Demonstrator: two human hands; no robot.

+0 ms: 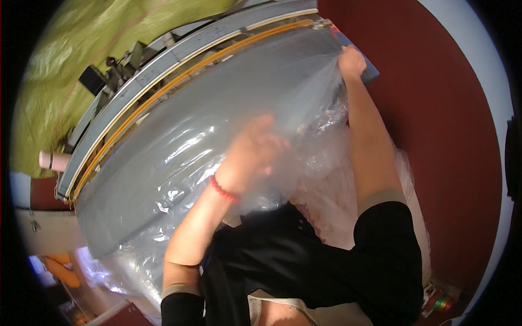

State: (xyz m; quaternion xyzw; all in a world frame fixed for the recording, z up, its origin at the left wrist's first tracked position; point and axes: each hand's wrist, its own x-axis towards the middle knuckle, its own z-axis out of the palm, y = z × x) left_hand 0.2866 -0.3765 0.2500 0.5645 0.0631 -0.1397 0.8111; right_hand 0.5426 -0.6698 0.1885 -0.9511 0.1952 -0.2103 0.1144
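Observation:
A wide sheet of clear plastic film [179,146] lies over a grey tabletop and hangs down toward my body. At the far right corner of the table, my right hand [352,62] is closed on a gathered edge of the film, pulling it into taut creases. Over the middle of the sheet is my left hand [255,146], with a red bead bracelet [223,190] at its wrist. That hand is blurred, but its fingers look spread and I see nothing in them. Whether it touches the film, I cannot tell.
A long grey bar [190,46] with an orange strip [206,62] curves along the table's far edge. Behind it are a black device [92,80] and a yellow-green sheet [60,65]. A pink bottle [51,161] stands at far left. Crumpled film [337,179] bunches beside my right arm.

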